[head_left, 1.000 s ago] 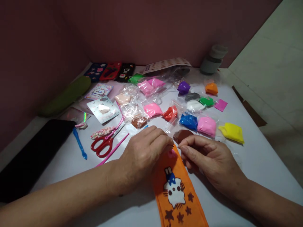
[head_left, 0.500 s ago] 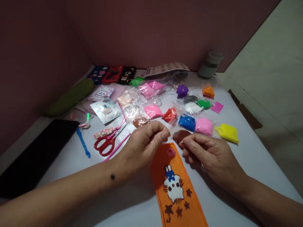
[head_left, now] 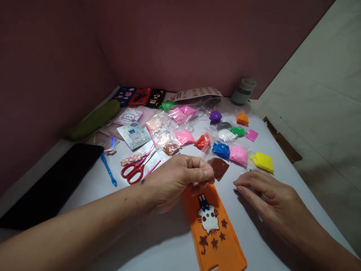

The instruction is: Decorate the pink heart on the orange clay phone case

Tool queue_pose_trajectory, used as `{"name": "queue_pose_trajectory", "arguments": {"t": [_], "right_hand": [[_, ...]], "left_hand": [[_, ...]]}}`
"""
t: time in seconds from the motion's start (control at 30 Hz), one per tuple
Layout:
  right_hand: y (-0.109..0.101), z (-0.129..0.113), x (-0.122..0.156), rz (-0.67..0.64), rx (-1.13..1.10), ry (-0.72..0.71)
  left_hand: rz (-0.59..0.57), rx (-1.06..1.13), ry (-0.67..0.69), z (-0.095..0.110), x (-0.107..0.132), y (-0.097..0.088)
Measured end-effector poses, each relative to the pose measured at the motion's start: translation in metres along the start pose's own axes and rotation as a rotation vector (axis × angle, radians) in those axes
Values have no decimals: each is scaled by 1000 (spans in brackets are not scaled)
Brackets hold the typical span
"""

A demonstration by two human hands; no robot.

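An orange clay-covered phone case (head_left: 231,241) lies on the white table, decorated with a white cat figure (head_left: 210,222) in blue clothes and several brown stars. Over its far end is my left hand (head_left: 180,180), thumb and fingers pinched together; whatever they hold is too small or hidden to name. Just beyond those fingertips lies a flat brown clay piece (head_left: 220,169). To the right of the case, my right hand (head_left: 267,194) is low over the table, its thumb and index tips pressed together. I cannot make out what is between them.
Bagged clay lumps, including blue (head_left: 220,150), pink (head_left: 238,155) and yellow (head_left: 262,162), spread across the table's middle. Left of them lie red-handled scissors (head_left: 134,172) and a blue tool (head_left: 108,170). A lidded jar (head_left: 243,92) stands by the pink wall.
My hands have moved apart; the right one shifted right and lower, away from the brown clay. My left hand moved right and now hides the pink spot on the case. The view shifted slightly.
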State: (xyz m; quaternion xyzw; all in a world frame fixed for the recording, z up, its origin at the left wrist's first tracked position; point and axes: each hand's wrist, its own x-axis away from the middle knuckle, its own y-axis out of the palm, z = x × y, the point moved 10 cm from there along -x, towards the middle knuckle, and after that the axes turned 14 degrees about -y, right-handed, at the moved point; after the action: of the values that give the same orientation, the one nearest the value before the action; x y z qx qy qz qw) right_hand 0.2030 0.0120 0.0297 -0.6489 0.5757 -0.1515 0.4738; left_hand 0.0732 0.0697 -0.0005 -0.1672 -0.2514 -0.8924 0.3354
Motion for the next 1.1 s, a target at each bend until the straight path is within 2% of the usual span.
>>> {"name": "queue_pose_trajectory", "arguments": {"t": [0.13,0.23,0.47,0.57,0.7,0.87,1.1], "right_hand": [[-11,-8,5,129,49,-76],[-17,-17,0,179,43,-86],[-21,-42,-19,162,-46,-157],[-17,-36,-28,134,-195,-63],[8,-15,-31,124,-646,193],[33,-14,-33,117,-876,229],[40,-11,-28,234,-993,276]], "left_hand": [[-36,65,-29,-3,1,4],[-57,97,-34,-4,1,6],[-97,140,-106,-13,0,4],[-103,144,-119,-14,-1,5],[-81,161,-128,-16,-2,5],[-58,157,-141,-20,-3,4],[-5,166,-143,-23,-2,3]]}}
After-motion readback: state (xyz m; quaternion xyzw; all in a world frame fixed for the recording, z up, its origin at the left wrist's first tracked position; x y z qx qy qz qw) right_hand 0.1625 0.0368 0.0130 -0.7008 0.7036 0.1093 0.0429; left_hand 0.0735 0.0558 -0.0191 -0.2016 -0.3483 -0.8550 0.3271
